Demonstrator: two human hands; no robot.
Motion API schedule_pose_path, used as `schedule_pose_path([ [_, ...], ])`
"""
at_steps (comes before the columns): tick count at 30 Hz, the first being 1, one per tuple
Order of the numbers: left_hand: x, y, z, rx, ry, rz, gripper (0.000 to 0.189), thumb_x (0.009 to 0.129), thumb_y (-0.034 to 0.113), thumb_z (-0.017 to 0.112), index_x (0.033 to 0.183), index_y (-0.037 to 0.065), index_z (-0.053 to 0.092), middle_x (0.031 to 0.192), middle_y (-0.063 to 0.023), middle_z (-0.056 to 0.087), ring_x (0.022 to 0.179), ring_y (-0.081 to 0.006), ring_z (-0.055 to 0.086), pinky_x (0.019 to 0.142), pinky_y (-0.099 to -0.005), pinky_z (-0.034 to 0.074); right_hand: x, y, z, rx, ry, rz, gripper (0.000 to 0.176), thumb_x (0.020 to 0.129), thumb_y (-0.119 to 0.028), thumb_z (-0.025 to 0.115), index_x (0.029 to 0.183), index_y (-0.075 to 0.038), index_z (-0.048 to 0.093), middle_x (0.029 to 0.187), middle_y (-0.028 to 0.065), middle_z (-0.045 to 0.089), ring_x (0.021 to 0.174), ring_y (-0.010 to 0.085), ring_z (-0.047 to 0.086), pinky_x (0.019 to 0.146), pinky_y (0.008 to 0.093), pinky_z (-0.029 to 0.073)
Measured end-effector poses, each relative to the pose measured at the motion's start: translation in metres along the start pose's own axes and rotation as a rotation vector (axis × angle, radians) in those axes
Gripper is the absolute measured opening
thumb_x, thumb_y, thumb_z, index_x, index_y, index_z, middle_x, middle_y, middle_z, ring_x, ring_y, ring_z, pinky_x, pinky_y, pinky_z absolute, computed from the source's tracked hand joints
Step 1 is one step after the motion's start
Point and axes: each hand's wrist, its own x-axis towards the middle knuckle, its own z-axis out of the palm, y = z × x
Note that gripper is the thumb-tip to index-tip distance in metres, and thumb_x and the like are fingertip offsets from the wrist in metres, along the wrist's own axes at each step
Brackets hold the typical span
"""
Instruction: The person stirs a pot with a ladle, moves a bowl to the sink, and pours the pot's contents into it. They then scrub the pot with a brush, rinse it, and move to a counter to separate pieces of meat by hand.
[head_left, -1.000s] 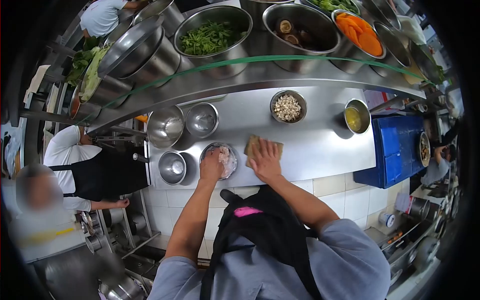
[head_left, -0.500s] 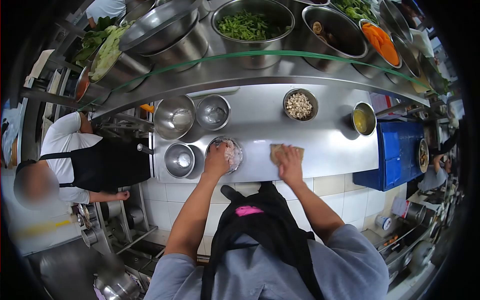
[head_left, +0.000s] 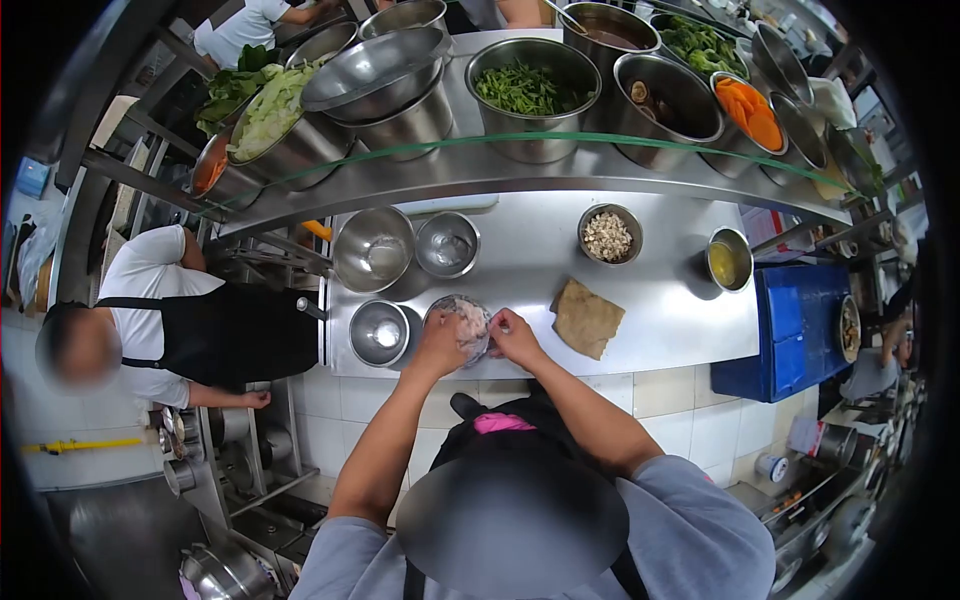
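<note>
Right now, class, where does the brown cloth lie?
In the head view, the brown cloth lies flat on the steel counter, just right of the right hand, nearer the person than the bowl of chopped bits.

Both arms reached forward, bent at the elbows, the bare forearms converging at the front edge of the counter (head_left: 670,300), left of its middle. The left hand (head_left: 440,345) was curled tight, knuckles up. The right hand (head_left: 515,338) lay just beside it, fingers bent leftward; its grip could not be told.
</note>
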Motion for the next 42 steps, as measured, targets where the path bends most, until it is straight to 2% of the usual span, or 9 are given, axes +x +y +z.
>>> schedule_pose_path([
  [2, -0.004, 0.005, -0.015, -0.122, -0.218, -0.121, 0.057, 0.069, 0.022, 0.081, 0.116, 0.004, 0.054, 0.11, -0.0239, 0.055, 0.111, -0.0399, 0.053, 0.092, -0.0465, 0.047, -0.002, -0.007, 0.003, -0.022, -0.007, 0.047, 0.016, 0.093, -0.013, 0.057, 0.102, -0.003, 0.048, 0.095, 0.0084, 0.057, 0.077, 0.0176, 0.063, 0.059, 0.0329, 0.062],
  [10, -0.002, -0.019, 0.03, -0.01, 0.095, -0.1, 0.043, 0.067, 0.006, 0.076, 0.104, 0.003, 0.053, 0.106, -0.0195, 0.058, 0.105, -0.0415, 0.056, 0.085, -0.0493, 0.046, 0.02, 0.001, 0.011, 0.035, -0.069, 0.072, 0.02, 0.09, -0.01, 0.061, 0.103, -0.003, 0.047, 0.094, 0.0091, 0.055, 0.077, 0.0191, 0.062, 0.059, 0.0366, 0.064],
  [18, -0.015, -0.005, -0.011, 0.087, -0.004, -0.044, 0.048, 0.068, 0.004, 0.07, 0.113, 0.003, 0.056, 0.118, -0.0205, 0.057, 0.112, -0.0397, 0.052, 0.092, -0.0487, 0.044, 0.03, 0.017, 0.012, 0.202, -0.098, 0.231, 0.013, 0.092, -0.018, 0.062, 0.093, -0.007, 0.055, 0.088, 0.0048, 0.059, 0.076, 0.0172, 0.062, 0.065, 0.0401, 0.063],
  [25, -0.014, -0.017, 0.011, 0.286, 0.063, -0.015, 0.05, 0.07, 0.009, 0.071, 0.117, 0.006, 0.056, 0.121, -0.0241, 0.054, 0.113, -0.0427, 0.05, 0.094, -0.0485, 0.044, 0.022, 0.01, 0.023, 0.315, -0.121, 0.222, 0.013, 0.098, -0.024, 0.056, 0.095, -0.012, 0.055, 0.085, 0.0005, 0.056, 0.076, 0.0152, 0.061, 0.068, 0.041, 0.062],
  [30, -0.011, -0.028, 0.018, 0.202, -0.122, -0.238, 0.051, 0.07, 0.006, 0.072, 0.116, 0.002, 0.051, 0.11, -0.0236, 0.058, 0.101, -0.0424, 0.061, 0.085, -0.0479, 0.051, 0.018, 0.012, 0.026, 0.309, -0.148, 0.181, 0.014, 0.1, -0.023, 0.053, 0.094, -0.01, 0.053, 0.087, -0.0004, 0.051, 0.08, 0.0142, 0.056, 0.069, 0.0432, 0.062],
  [34, -0.007, -0.039, 0.021, 0.26, -0.07, -0.134, 0.046, 0.071, 0.007, 0.073, 0.112, 0.002, 0.052, 0.105, -0.0216, 0.059, 0.095, -0.042, 0.063, 0.079, -0.0462, 0.053, 0.016, 0.013, 0.03, 0.31, -0.153, 0.173, 0.012, 0.1, -0.021, 0.052, 0.096, -0.01, 0.053, 0.091, -0.0001, 0.051, 0.083, 0.0145, 0.055, 0.071, 0.0444, 0.062],
  [36, -0.003, -0.038, 0.02, 0.251, -0.022, -0.282, 0.046, 0.07, 0.008, 0.074, 0.11, 0.004, 0.052, 0.11, -0.0231, 0.056, 0.102, -0.0422, 0.06, 0.084, -0.0452, 0.052, 0.016, 0.013, 0.03, 0.335, -0.133, 0.184, 0.012, 0.101, -0.021, 0.052, 0.096, -0.011, 0.053, 0.091, -0.0001, 0.051, 0.083, 0.0147, 0.055, 0.071, 0.0443, 0.062],
  [40, -0.01, -0.01, 0.0, 0.191, 0.071, -0.171, 0.048, 0.071, 0.009, 0.074, 0.114, 0.005, 0.052, 0.118, -0.024, 0.052, 0.109, -0.0428, 0.056, 0.09, -0.0464, 0.049, 0.017, 0.022, 0.031, 0.375, -0.111, 0.216, 0.01, 0.101, -0.021, 0.051, 0.097, -0.011, 0.053, 0.094, 0.0006, 0.053, 0.085, 0.0155, 0.057, 0.073, 0.0438, 0.061],
  [42, -0.015, 0.007, -0.014, 0.036, -0.087, -0.104, 0.051, 0.073, 0.011, 0.073, 0.119, 0.007, 0.053, 0.123, -0.0238, 0.048, 0.114, -0.0444, 0.051, 0.094, -0.0475, 0.046, 0.017, 0.022, 0.031, 0.364, -0.102, 0.226, 0.01, 0.101, -0.021, 0.051, 0.098, -0.011, 0.053, 0.096, 0.0007, 0.054, 0.086, 0.0158, 0.058, 0.073, 0.0434, 0.061],
])
